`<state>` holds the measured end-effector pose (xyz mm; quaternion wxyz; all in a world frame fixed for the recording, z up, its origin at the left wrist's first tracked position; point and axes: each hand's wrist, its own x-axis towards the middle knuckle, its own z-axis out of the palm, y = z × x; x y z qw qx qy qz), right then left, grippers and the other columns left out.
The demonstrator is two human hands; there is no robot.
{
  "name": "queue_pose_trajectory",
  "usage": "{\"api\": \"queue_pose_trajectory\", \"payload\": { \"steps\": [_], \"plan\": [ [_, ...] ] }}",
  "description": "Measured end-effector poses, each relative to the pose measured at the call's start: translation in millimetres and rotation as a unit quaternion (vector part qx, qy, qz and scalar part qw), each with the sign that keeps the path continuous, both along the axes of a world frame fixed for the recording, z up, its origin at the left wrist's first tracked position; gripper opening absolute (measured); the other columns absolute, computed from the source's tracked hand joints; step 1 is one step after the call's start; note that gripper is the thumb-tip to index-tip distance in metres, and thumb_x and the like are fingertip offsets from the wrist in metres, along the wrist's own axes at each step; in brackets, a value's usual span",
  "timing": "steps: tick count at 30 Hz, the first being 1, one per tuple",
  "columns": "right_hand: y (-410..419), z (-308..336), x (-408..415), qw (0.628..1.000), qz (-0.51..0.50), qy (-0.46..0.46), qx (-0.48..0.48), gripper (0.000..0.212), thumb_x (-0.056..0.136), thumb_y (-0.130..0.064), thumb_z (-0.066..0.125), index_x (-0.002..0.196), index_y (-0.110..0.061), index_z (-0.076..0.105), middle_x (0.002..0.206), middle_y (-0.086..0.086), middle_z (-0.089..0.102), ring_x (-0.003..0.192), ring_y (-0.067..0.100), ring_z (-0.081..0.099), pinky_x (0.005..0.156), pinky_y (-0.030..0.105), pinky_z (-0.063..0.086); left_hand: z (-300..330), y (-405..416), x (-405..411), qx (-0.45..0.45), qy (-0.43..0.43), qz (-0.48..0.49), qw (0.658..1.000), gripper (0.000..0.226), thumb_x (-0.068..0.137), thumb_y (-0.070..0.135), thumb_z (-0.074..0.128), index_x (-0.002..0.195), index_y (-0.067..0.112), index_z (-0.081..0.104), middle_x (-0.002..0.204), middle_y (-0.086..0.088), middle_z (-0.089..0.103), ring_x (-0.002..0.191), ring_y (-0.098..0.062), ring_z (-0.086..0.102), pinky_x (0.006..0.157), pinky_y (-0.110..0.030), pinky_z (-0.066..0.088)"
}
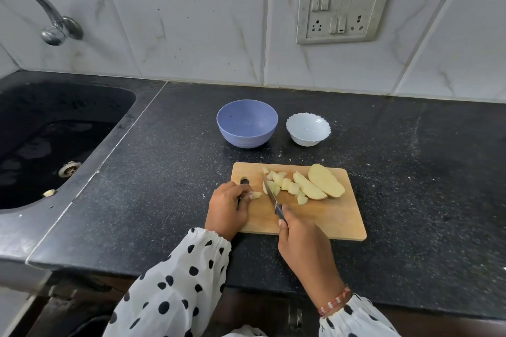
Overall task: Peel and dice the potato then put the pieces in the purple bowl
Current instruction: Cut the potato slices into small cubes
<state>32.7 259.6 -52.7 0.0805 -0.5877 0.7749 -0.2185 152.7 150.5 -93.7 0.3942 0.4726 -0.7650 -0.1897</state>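
Head view: knife (269, 191) splits diced potato (284, 185) mid-board (328, 216).

Colours showing on the worktop

Black speckled counter (410, 172) lying under a tan wooden board (328, 216); pale yellow potato pieces (284, 185) sitting on it; purple bowl (247, 123) and white scalloped bowl (308, 128) standing behind; white sleeves (178, 287) showing black polka dots.

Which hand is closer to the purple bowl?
The left hand. It rests on the cutting board's left edge, just below the purple bowl. The right hand, holding the knife, sits farther back.
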Motion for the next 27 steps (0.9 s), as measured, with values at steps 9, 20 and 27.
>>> {"api": "queue_pose_trajectory", "payload": {
  "steps": [9, 20, 27],
  "plan": [
    [2, 3, -1, 0.996, 0.004, -0.086, -0.028, 0.045, 0.098, -0.031, 0.041, 0.142, -0.021, 0.038, 0.081, -0.005, 0.059, 0.066, 0.006, 0.051, 0.048, 0.013, 0.032, 7, -3, -3, 0.022, 0.019, 0.020, 0.999, 0.012, 0.071, 0.021, 0.073, 0.080, 0.013, 0.072, 0.059, 0.005, 0.064, 0.056, -0.008, 0.057, 0.067, -0.024, 0.045],
    [7, 2, 5, 0.995, 0.000, -0.096, -0.001, 0.045, 0.098, -0.032, 0.040, 0.142, -0.021, 0.037, 0.085, -0.005, 0.059, 0.056, 0.002, 0.042, 0.045, 0.014, 0.028, 8, -2, -17, 0.049, -0.012, 0.076, 0.996, 0.010, 0.077, 0.016, 0.071, 0.086, 0.013, 0.074, 0.073, -0.006, 0.064, 0.073, -0.022, 0.055, 0.068, -0.025, 0.035],
    [7, 2, 8, 0.998, 0.007, -0.055, 0.010, 0.044, 0.099, -0.032, 0.035, 0.142, -0.022, 0.036, 0.093, 0.000, 0.066, 0.074, 0.012, 0.058, 0.057, 0.019, 0.032, 0, 1, 1, 0.025, -0.022, -0.021, 0.999, 0.025, 0.074, 0.002, 0.071, 0.099, 0.006, 0.070, 0.077, -0.006, 0.061, 0.078, -0.019, 0.052, 0.072, -0.010, 0.028]
  ]
}}
